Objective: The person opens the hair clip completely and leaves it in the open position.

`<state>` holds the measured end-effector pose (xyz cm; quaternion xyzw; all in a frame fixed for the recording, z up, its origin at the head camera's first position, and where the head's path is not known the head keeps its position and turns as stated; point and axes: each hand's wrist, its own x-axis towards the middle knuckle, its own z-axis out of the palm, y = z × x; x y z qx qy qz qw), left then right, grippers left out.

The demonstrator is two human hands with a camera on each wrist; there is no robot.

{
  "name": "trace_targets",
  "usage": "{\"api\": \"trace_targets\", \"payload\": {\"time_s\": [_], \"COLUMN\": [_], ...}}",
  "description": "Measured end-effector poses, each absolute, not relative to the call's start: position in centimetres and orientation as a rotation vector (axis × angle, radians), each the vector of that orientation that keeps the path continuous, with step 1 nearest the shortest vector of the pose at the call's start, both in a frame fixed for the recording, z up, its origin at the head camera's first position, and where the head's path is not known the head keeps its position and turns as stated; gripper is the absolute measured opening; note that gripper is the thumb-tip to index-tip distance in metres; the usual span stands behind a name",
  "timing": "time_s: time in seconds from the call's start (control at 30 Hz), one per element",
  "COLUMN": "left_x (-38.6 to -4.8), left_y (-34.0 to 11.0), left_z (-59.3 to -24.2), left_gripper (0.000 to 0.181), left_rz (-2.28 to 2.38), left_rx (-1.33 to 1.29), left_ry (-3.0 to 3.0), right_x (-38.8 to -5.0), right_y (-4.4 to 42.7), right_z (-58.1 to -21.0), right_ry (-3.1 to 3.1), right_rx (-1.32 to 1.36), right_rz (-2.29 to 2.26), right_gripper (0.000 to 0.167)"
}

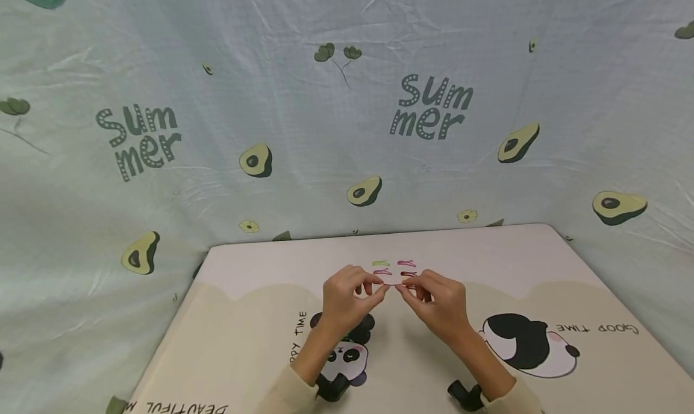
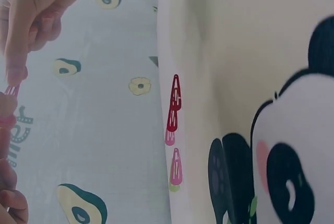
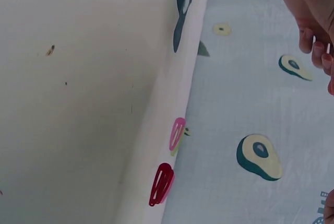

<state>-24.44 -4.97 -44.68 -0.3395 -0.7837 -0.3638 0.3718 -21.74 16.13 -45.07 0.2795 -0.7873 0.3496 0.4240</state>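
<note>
A small pink snap hair clip [image 1: 393, 284] is held in the air between both hands. My left hand [image 1: 349, 296] pinches its left end with thumb and index finger, and my right hand [image 1: 441, 302] pinches the other end. In the left wrist view the clip [image 2: 12, 91] shows between the fingertips, partly covered. Beyond the hands, several snap clips lie on the table: a green clip [image 1: 381, 263], a pink clip [image 1: 382, 272], a magenta clip [image 1: 406, 263] and dark red clips [image 2: 176, 92]. The right wrist view catches only part of each hand.
The table [image 1: 244, 341] has a pale cover printed with pandas and lettering. Its far edge meets a hanging curtain [image 1: 303, 112] with avocado prints. Black devices [image 1: 332, 388] sit at both wrists.
</note>
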Motion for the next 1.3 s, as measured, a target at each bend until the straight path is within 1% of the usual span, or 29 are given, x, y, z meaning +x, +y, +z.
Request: {"api": "trace_targets", "payload": {"time_s": [0.2, 0.27, 0.4, 0.47, 0.63, 0.83, 0.9, 0.97, 1.13, 1.23, 1.3], "left_x": [-23.9, -23.8, -23.7, -23.6, -23.6, -23.8, -23.8, -23.8, -23.7, -23.7, -23.8], "left_y": [-4.7, -4.6, -4.4, -4.3, -4.3, -4.6, -4.7, -4.8, -4.8, -4.8, -4.9], "left_z": [-45.0, -45.0, -44.9, -44.8, -44.8, -45.1, -45.1, -45.0, -44.8, -44.7, -44.7], "left_gripper": [0.014, 0.014, 0.015, 0.016, 0.017, 0.017, 0.017, 0.016, 0.014, 0.013, 0.013], "left_rz": [-0.956, -0.956, -0.936, -0.926, -0.915, -0.906, -0.913, -0.925, -0.963, -0.991, -1.01], "left_rx": [-0.834, -0.829, -0.834, -0.834, -0.829, -0.843, -0.848, -0.856, -0.872, -0.89, -0.902], "left_ry": [-1.963, -1.954, -1.942, -1.942, -1.941, -1.92, -1.928, -1.939, -1.954, -1.944, -1.933], "right_x": [-21.6, -21.6, -21.6, -21.5, -21.3, -21.1, -21.1, -21.0, -21.2, -21.2, -21.2], "right_y": [16.0, 16.0, 15.7, 15.6, 15.2, 15.0, 14.9, 15.0, 15.1, 15.1, 15.1], "right_z": [-45.0, -45.0, -45.3, -45.3, -45.4, -45.5, -45.5, -45.4, -45.3, -45.4, -45.4], "right_ry": [-1.962, -1.946, -1.904, -1.889, -1.867, -1.897, -1.901, -1.898, -1.893, -1.886, -1.882], "right_rx": [0.69, 0.688, 0.668, 0.652, 0.617, 0.599, 0.599, 0.607, 0.647, 0.678, 0.698], "right_rz": [0.881, 0.887, 0.871, 0.857, 0.863, 0.903, 0.907, 0.908, 0.915, 0.909, 0.912], "right_gripper": [0.014, 0.02, 0.037, 0.041, 0.038, 0.019, 0.016, 0.018, 0.035, 0.034, 0.03]}}
